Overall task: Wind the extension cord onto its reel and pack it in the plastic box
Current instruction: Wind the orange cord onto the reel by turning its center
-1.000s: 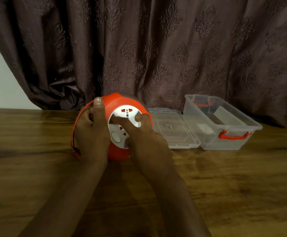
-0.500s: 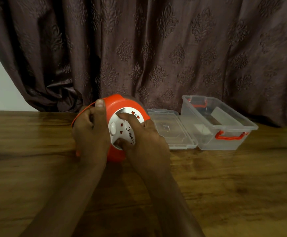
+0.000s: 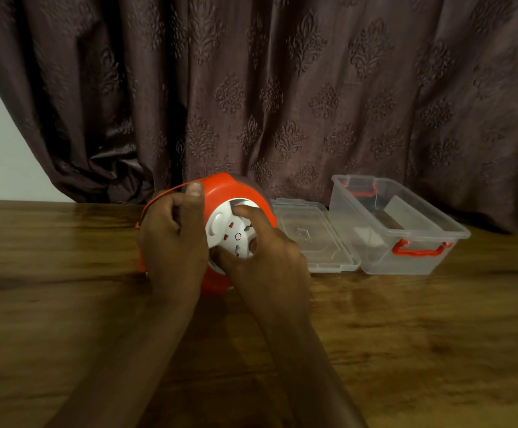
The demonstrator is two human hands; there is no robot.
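The left hand (image 3: 174, 242) grips the orange reel (image 3: 220, 189) standing on the counter (image 3: 66, 304); the right hand (image 3: 270, 257) pinches its white hub (image 3: 230, 233). The clear box (image 3: 406, 223) sits open just right.

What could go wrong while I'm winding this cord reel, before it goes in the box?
The orange cord runs under your left hand thumb, so it may pinch or rub there. Your right hand fingers sit in the white hub recesses and could slip. The plastic box looks narrow; the reel may fit tightly.
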